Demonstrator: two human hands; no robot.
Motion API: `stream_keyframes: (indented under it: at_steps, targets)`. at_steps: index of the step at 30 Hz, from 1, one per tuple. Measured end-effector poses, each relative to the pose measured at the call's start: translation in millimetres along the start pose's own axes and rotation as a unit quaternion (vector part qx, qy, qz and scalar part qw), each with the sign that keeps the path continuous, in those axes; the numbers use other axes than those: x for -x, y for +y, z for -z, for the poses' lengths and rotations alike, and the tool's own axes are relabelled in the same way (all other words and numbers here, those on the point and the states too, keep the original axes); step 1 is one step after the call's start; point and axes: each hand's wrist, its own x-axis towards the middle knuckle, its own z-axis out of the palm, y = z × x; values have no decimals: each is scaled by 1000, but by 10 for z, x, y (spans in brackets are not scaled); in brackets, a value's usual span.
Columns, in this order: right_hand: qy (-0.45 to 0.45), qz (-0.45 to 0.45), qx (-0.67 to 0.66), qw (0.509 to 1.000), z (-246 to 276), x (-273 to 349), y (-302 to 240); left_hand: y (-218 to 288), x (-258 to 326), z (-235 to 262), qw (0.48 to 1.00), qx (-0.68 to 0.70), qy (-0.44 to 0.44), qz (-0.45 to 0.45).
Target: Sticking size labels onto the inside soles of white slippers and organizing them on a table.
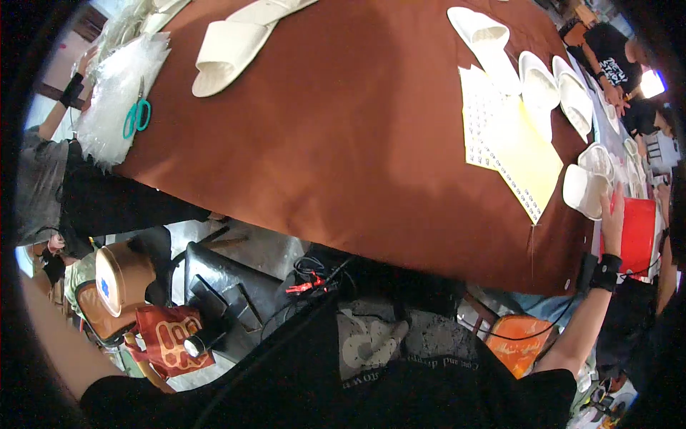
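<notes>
At the table's right edge, a pair of cream slippers is by my right hand (612,220). Its fingers are closed against the side of the nearer slipper (584,190), whose pair mate (597,160) lies just beyond. A black band circles my right wrist. Left of that hand lie yellow sheets (525,154) with rows of small printed marks. Several more cream slippers (539,82) rest at and beyond the sheets' far edge. Only my left arm (61,343) shows at the lower left; its hand is outside the picture.
A brown cloth covers the table (321,143). Another cream slipper (232,53) lies far left, near teal-handled scissors (137,118) on clear plastic bags (114,93). A red box (638,232) stands right of my hand. Other people are at both sides; an orange stool (520,343) is below.
</notes>
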Motion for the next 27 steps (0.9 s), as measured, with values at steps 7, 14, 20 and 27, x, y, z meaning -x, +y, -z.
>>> stream_keyframes:
  at_steps: [7, 14, 20, 27]
  targets:
    - [42, 56, -38, 997, 206, -137, -747, 356, -417, -381, 986, 47, -68, -142]
    - [66, 127, 3, 990, 288, -106, -1840, 654, -950, -699, 942, 85, -155, -284]
    - [20, 178, -55, 982, 289, -38, -2400, 980, -1353, -873, 880, 85, -243, -398]
    - [-30, 240, -156, 958, 289, 43, -3022, 1042, -1431, -795, 942, -140, -60, -300]
